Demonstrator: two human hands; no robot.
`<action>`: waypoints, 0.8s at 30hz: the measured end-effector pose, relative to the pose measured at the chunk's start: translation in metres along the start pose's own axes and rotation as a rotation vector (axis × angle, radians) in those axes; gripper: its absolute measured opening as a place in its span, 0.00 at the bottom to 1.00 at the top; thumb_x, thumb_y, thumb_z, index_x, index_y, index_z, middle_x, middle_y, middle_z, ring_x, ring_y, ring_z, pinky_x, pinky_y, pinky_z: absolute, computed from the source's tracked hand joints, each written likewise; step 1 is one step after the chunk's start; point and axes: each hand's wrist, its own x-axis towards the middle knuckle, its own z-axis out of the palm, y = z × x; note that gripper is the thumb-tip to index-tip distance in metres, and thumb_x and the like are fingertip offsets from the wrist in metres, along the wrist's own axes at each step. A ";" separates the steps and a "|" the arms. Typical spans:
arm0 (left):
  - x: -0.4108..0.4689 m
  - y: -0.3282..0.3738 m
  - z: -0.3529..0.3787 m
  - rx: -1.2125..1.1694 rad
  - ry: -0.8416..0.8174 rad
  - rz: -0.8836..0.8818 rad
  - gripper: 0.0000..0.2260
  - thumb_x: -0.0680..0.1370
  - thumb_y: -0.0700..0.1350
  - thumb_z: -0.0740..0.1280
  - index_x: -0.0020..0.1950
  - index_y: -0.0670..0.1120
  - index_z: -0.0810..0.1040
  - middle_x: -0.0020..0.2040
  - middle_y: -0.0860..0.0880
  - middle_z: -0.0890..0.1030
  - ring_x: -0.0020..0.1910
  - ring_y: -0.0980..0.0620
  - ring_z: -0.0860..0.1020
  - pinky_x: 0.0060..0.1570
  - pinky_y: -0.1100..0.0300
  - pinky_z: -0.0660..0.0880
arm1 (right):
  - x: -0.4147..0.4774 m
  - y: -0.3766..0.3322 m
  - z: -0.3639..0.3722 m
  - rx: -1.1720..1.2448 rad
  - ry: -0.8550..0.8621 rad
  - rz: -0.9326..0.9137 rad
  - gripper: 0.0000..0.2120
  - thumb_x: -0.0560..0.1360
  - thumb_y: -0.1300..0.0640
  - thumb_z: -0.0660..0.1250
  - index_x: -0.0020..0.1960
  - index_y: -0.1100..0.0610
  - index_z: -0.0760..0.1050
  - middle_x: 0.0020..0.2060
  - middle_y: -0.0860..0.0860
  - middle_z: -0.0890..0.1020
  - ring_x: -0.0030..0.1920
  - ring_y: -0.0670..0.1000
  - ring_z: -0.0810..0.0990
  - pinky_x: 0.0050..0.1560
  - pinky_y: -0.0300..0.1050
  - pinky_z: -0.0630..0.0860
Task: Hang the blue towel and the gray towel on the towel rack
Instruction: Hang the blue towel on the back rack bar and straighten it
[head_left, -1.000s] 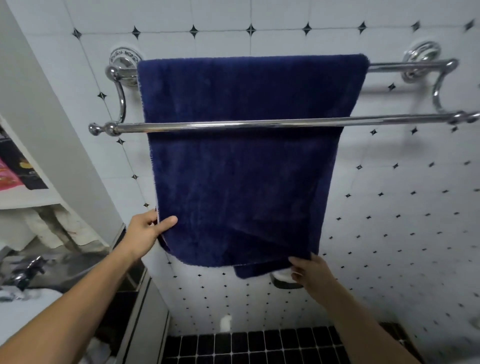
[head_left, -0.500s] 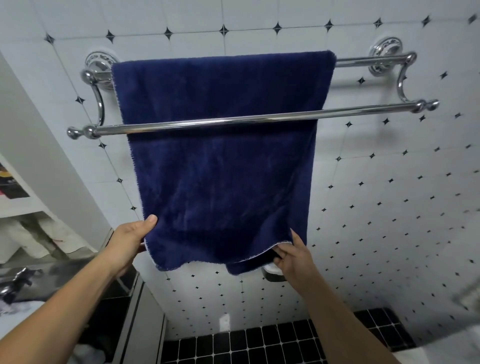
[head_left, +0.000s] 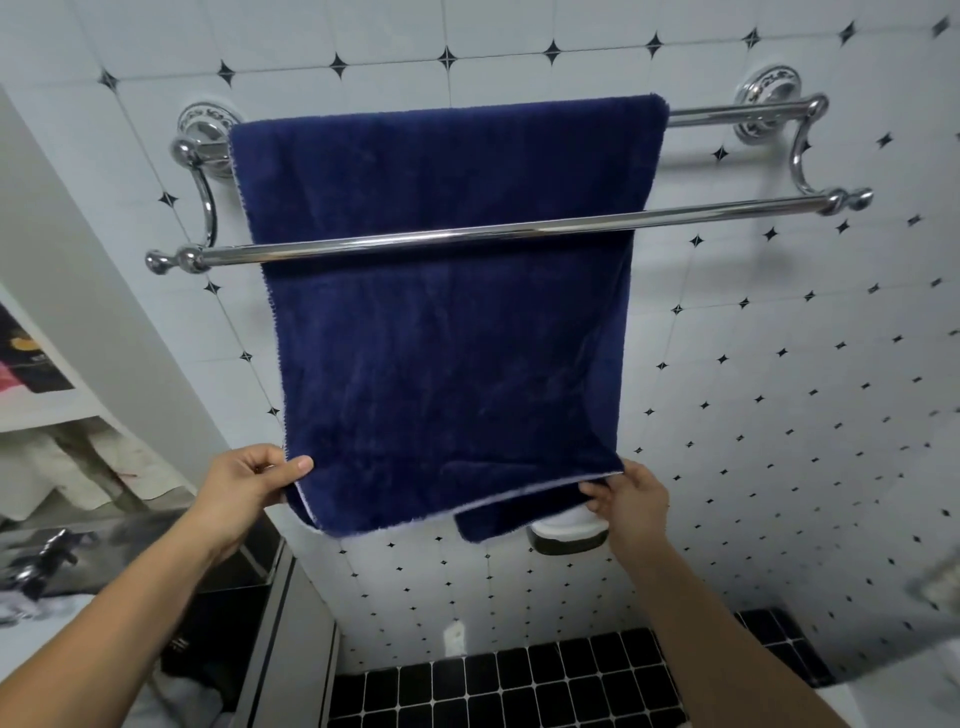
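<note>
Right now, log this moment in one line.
blue towel: over rear bar of towel rack, behind front bar | left hand grip: pinches bottom-left corner | right hand grip: pinches bottom-right corner | gray towel: unseen

The blue towel (head_left: 441, 322) hangs over the back bar of the chrome rack (head_left: 727, 212), behind the front bar, which crosses it. The left hand (head_left: 244, 486) pinches the towel's lower left corner, thumb on the front. The right hand (head_left: 626, 501) pinches the lower right corner. Behind is a white tiled wall (head_left: 779, 415) with small black diamonds, and black floor tiles (head_left: 519, 686) lie below.
</note>
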 end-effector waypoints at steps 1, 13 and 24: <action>0.002 -0.002 0.002 0.004 -0.002 0.000 0.11 0.71 0.37 0.73 0.35 0.36 0.73 0.33 0.40 0.74 0.29 0.48 0.74 0.32 0.61 0.77 | 0.002 -0.004 -0.005 -0.084 0.009 -0.086 0.12 0.80 0.70 0.55 0.57 0.62 0.74 0.44 0.57 0.85 0.30 0.53 0.84 0.27 0.42 0.78; 0.010 -0.027 0.035 0.042 0.157 -0.097 0.15 0.70 0.33 0.75 0.34 0.43 0.69 0.27 0.48 0.67 0.30 0.50 0.65 0.35 0.56 0.64 | 0.013 -0.038 -0.052 -0.682 -0.207 -0.204 0.12 0.76 0.72 0.63 0.47 0.57 0.79 0.40 0.58 0.85 0.35 0.47 0.82 0.32 0.32 0.75; 0.019 0.066 0.026 0.799 0.119 0.054 0.08 0.73 0.47 0.72 0.37 0.45 0.78 0.31 0.52 0.82 0.35 0.50 0.80 0.39 0.58 0.75 | -0.020 -0.275 0.081 -0.711 0.163 -1.302 0.07 0.74 0.57 0.66 0.52 0.51 0.77 0.42 0.43 0.79 0.46 0.48 0.76 0.48 0.48 0.73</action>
